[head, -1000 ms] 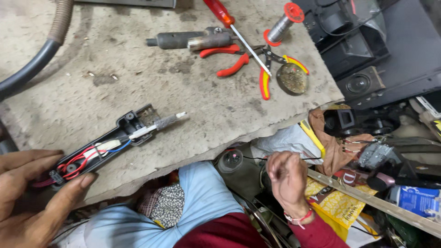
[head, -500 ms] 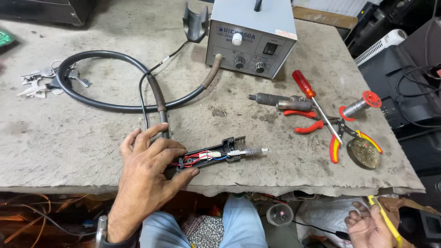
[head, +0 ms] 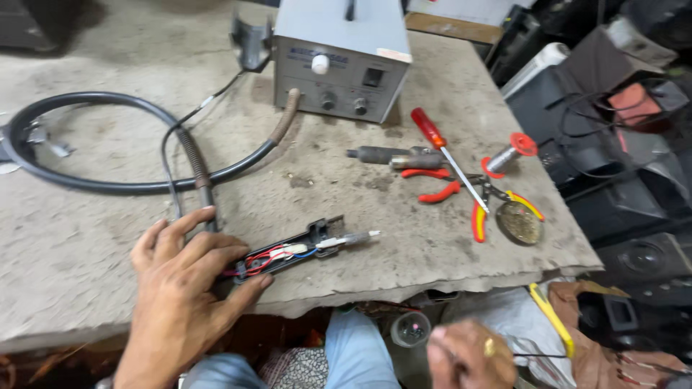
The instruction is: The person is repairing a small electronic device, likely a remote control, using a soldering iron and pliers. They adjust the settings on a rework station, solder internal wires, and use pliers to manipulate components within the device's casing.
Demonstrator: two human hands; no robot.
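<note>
Flatly, left hand [head: 184, 284] spreads its open grip on black plastic handpiece [head: 292, 251]; right grip blurred.

Opened black handpiece [head: 288, 252] — red, blue wires exposed — lies flat near table edge.

We are looking steeply down from a single head-worn camera onto the grey workbench [head: 432, 245], close above its near edge, facing the grey control box [head: 339, 57] at the back.
</note>
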